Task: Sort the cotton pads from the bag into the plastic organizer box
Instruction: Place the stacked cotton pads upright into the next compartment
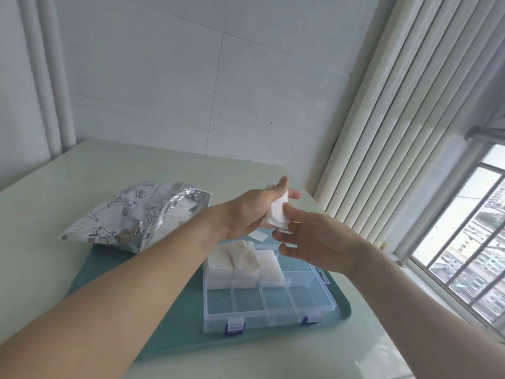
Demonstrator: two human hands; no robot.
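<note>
Cotton pads — a small white stack of them — sit up in the air between both hands, above the far end of the organizer box. The left hand grips the stack, thumb on the near side and fingers curled round the back. The right hand comes in from the other side, its thumb tip touching the stack's face and its fingers loosely bent beneath it; whether those fingers actually pinch the pads, I cannot tell.

Below the hands lies the clear plastic organizer box, lid open, on a teal tray. Three compartments in the row nearest the hands are already packed with white pads; the row closer to the person shows only bare plastic. Two blue latches face the person.

Out beyond the left forearm — to its outer side — the silver foil bag lies crumpled on the pale table, mouth open towards the hands.
</note>
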